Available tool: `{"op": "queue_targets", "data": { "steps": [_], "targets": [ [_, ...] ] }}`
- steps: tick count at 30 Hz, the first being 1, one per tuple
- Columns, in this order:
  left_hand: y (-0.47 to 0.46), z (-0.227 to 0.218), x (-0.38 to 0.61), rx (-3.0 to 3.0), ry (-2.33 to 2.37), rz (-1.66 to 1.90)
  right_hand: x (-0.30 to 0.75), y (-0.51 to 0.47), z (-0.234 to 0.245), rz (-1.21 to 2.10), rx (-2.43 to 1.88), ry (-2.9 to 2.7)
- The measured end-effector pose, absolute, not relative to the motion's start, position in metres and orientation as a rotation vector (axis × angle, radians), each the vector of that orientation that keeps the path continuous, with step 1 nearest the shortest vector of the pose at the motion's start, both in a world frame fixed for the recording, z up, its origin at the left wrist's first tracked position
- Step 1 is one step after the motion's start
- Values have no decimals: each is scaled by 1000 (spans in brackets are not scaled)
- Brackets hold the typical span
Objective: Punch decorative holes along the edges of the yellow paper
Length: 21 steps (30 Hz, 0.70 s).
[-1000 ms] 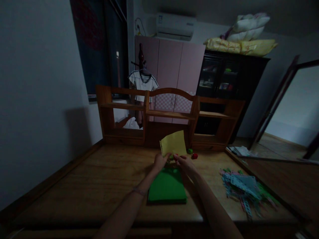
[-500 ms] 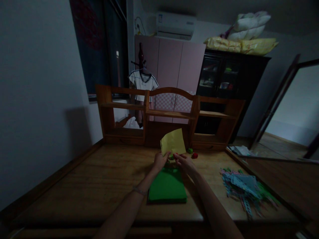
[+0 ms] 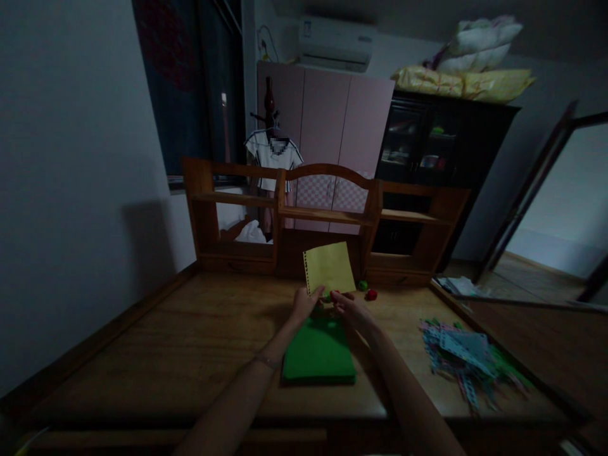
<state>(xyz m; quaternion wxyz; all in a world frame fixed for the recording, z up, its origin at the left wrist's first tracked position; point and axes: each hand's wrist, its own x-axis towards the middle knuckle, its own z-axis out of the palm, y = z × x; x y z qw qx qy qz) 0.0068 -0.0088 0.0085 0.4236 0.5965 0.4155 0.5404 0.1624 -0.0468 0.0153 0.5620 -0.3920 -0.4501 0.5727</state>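
I hold a yellow perforated plate (image 3: 329, 268) upright over the wooden desk (image 3: 190, 342). My left hand (image 3: 304, 304) pinches its lower left corner. My right hand (image 3: 349, 307) has its fingers closed at the plate's lower edge, where a small green piece shows between both hands. Below my hands a green flat board (image 3: 319, 354) lies on the desk. A small green ball (image 3: 362, 286) and a red ball (image 3: 371, 295) sit just beyond my right hand.
A pile of coloured perforated strips and plates (image 3: 468, 364) lies at the desk's right. A wooden shelf unit (image 3: 327, 218) stands along the back edge. Behind it are a pink wardrobe, a dark cabinet and an open door at the right.
The yellow plate has turned more upright and square to me. Both hands stay at its lower edge in nearly the same place.
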Motion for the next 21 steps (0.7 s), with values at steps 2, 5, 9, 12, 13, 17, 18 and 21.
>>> {"op": "queue_targets", "data": {
  "steps": [2, 5, 9, 12, 13, 17, 18, 21],
  "targets": [
    [-13, 13, 7, 1437, 971, 1338, 162, -48, 17, 1374, -897, -1034],
    [-21, 22, 7, 1373, 867, 1329, 162, -50, 19, 1385, -890, -1009],
    [-28, 30, 7, 1299, 860, 1300, 162, -53, 21, 1369, -887, -1021],
    [-29, 33, 7, 1241, 898, 1299, 160, -55, 24, 1364, -894, -1064],
    [-29, 33, 7, 1228, 902, 1312, 159, -56, 25, 1364, -891, -1086],
    [-29, 34, 9, 1206, 893, 1342, 156, -59, 28, 1349, -865, -1153],
    [-29, 34, 9, 1201, 889, 1340, 155, -59, 28, 1341, -866, -1160],
    [-26, 29, 10, 1184, 868, 1336, 155, -58, 27, 1334, -881, -1168]
  ]
}}
